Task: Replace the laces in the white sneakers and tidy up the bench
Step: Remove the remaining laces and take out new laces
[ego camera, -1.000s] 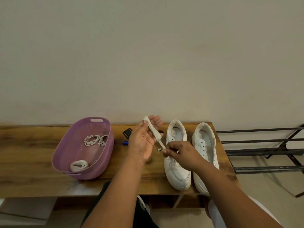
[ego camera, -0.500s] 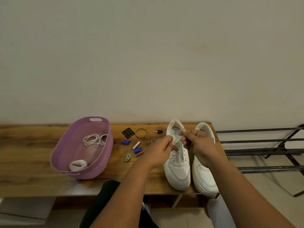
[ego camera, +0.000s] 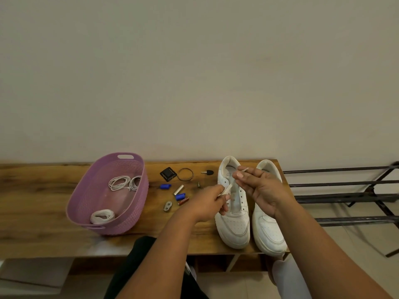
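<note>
Two white sneakers stand side by side at the right end of the wooden bench [ego camera: 38,190], toes toward me: the left sneaker [ego camera: 234,223] and the right sneaker [ego camera: 268,231], both without laces in their eyelets. Above the left sneaker I hold a white lace [ego camera: 229,189] stretched between both hands. My left hand [ego camera: 208,205] pinches its lower part. My right hand [ego camera: 258,187] pinches the upper end, whose tip sticks out past my fingers. A purple basket [ego camera: 138,203] on the left holds coiled white laces [ego camera: 123,183] and a rolled white bundle [ego camera: 102,216].
Small items lie scattered between basket and sneakers: a black square piece [ego camera: 168,174], a ring [ego camera: 185,174], a small key [ego camera: 207,172], blue caps [ego camera: 165,186], a metal cylinder [ego camera: 178,189], a battery [ego camera: 183,200], a metal clip [ego camera: 167,206]. A black metal rack [ego camera: 345,197] stands right of the bench.
Both hands moved right, over the left sneaker. The lace, first bunched in my raised left hand, is now drawn out between the two hands, which have spread slightly apart.
</note>
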